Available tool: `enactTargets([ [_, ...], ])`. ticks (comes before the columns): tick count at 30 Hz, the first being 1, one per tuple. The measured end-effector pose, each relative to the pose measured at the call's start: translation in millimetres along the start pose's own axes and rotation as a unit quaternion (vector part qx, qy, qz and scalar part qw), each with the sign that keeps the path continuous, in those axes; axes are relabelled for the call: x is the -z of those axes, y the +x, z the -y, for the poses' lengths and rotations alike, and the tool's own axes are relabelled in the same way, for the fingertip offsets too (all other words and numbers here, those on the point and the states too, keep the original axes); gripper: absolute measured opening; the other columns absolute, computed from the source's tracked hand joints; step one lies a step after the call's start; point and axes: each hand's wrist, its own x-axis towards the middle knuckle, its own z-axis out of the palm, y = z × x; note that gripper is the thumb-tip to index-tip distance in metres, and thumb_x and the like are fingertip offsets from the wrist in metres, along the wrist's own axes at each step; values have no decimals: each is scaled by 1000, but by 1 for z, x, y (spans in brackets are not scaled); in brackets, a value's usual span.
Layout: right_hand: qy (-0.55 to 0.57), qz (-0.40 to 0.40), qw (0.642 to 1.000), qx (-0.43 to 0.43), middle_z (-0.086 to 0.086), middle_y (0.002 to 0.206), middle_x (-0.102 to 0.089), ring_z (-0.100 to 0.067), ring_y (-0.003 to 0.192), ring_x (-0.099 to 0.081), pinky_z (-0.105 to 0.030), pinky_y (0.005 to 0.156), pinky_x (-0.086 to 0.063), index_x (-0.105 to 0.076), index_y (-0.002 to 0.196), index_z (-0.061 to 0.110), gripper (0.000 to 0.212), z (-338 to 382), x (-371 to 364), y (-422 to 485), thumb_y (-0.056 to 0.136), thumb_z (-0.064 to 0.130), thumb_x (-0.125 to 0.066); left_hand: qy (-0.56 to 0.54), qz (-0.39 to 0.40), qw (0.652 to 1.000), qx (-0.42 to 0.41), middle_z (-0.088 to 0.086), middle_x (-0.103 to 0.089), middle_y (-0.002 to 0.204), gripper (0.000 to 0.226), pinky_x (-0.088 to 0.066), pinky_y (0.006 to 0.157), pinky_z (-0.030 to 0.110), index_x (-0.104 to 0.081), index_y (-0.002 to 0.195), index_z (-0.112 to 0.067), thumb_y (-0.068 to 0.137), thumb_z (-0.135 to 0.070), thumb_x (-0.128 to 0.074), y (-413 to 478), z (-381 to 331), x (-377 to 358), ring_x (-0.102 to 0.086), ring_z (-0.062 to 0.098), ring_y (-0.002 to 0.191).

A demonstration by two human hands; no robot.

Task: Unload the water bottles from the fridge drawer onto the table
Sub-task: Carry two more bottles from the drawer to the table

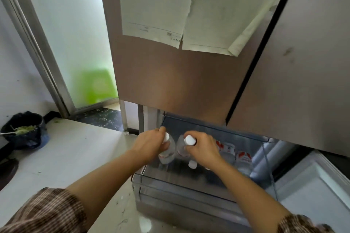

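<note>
Over the pulled-out fridge drawer [189, 178], we had both hands down among the water bottles. Our left hand [151, 145] had its fingers [166, 145] curled round the neck of the left bottle [167, 154], and our right hand [205, 150] had its fingers [190, 149] clenched just under the white cap of the right bottle [190, 140], the two bottles upright and side by side at the drawer's left end. More bottles with red-and-white labels [244, 158] stood in the drawer to the right of our right hand, below the closed fridge door [180, 73] with its paper sheets [155, 5].
</note>
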Motion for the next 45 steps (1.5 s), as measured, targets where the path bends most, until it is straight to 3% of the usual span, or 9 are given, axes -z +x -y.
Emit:
enactTargets([
  [10, -51, -59, 996, 52, 4, 88, -72, -23, 88, -64, -28, 72, -47, -72, 90, 33, 26, 103, 45, -49, 67, 20, -71, -72, -142, 987, 6, 4, -65, 115, 37, -36, 69, 20, -50, 120, -16, 94, -43, -51, -84, 15, 65, -57, 15, 86],
  [13, -38, -83, 992, 89, 6, 87, -72, -19, 85, -64, -28, 73, -46, -73, 89, 29, 21, 148, 54, -77, 69, 22, -74, -71, -193, 979, 12, 6, -66, 106, 35, -33, 64, 22, -51, 116, -13, 94, -41, -51, -123, 27, 96, -47, 13, 76],
  [18, 4, -57, 988, 143, 10, 95, -69, -16, 90, -64, -36, 81, -53, -73, 99, 28, 26, 224, 33, -122, 74, 23, -76, -64, -236, 968, 55, 10, -66, 99, 36, -31, 62, 29, -52, 115, -10, 94, -39, -52, -213, 67, 129, -53, 24, 77],
  [24, 40, 34, 985, 166, 2, 107, -68, -18, 95, -63, -37, 84, -54, -71, 112, 23, 42, 289, -64, -170, 71, 22, -79, -12, -200, 970, 134, 11, -66, 96, 33, -41, 66, 37, -53, 102, -11, 91, -42, -51, -339, 134, 127, -60, 32, 88],
  [29, 43, 125, 969, 211, 12, 81, -63, -14, 81, -58, -30, 72, -48, -74, 93, 28, 28, 349, -156, -213, 66, 22, -80, -3, -126, 965, 232, 8, -60, 91, 31, -37, 63, 32, -51, 95, -10, 89, -40, -54, -448, 192, 110, -57, 28, 82],
  [32, 44, 189, 948, 254, 7, 85, -67, -15, 82, -60, -31, 73, -50, -71, 83, 30, 23, 392, -212, -236, 64, 20, -79, 17, -90, 955, 284, 3, -53, 83, 28, -36, 61, 32, -44, 88, -15, 90, -41, -52, -512, 224, 102, -51, 24, 73],
  [35, 36, 250, 922, 293, 7, 92, -66, -14, 86, -58, -28, 74, -47, -73, 92, 28, 28, 439, -264, -258, 67, 17, -80, 31, -84, 931, 353, 2, -57, 86, 25, -37, 60, 31, -46, 92, -17, 90, -42, -50, -573, 259, 99, -53, 21, 74],
  [40, 20, 315, 880, 356, 4, 98, -70, -16, 90, -64, -36, 82, -56, -73, 101, 23, 33, 516, -348, -289, 69, 25, -82, 47, -95, 887, 450, 4, -62, 96, 26, -42, 64, 33, -54, 103, -16, 90, -38, -49, -665, 305, 109, -58, 24, 82],
  [45, 26, 373, 830, 415, 4, 103, -71, -15, 91, -66, -34, 80, -57, -71, 110, 20, 43, 604, -432, -319, 71, 32, -81, 55, -93, 848, 520, 1, -62, 91, 25, -39, 59, 31, -51, 100, -18, 92, -42, -47, -754, 367, 117, -58, 20, 77],
])
